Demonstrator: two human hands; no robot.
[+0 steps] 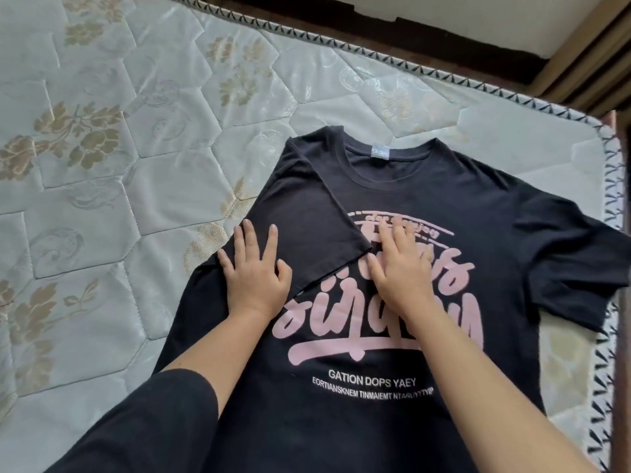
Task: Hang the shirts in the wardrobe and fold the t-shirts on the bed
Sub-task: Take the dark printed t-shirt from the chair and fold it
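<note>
A black t-shirt (426, 199) with pink lettering lies face up on the mattress (119, 148), collar away from me. Its left sleeve (307, 227) is folded inward over the chest. My left hand (256, 274) presses flat on that folded sleeve with fingers spread. My right hand (399, 264) lies flat on the pink print just beside the sleeve's hem. The right sleeve (573, 268) still spreads out toward the mattress edge. Neither hand grips any cloth.
The quilted white mattress with gold flower print stretches to the left and behind the shirt. Its piped edge (611, 186) runs along the right, close to the spread sleeve. A dark wooden frame (580, 63) stands at the upper right.
</note>
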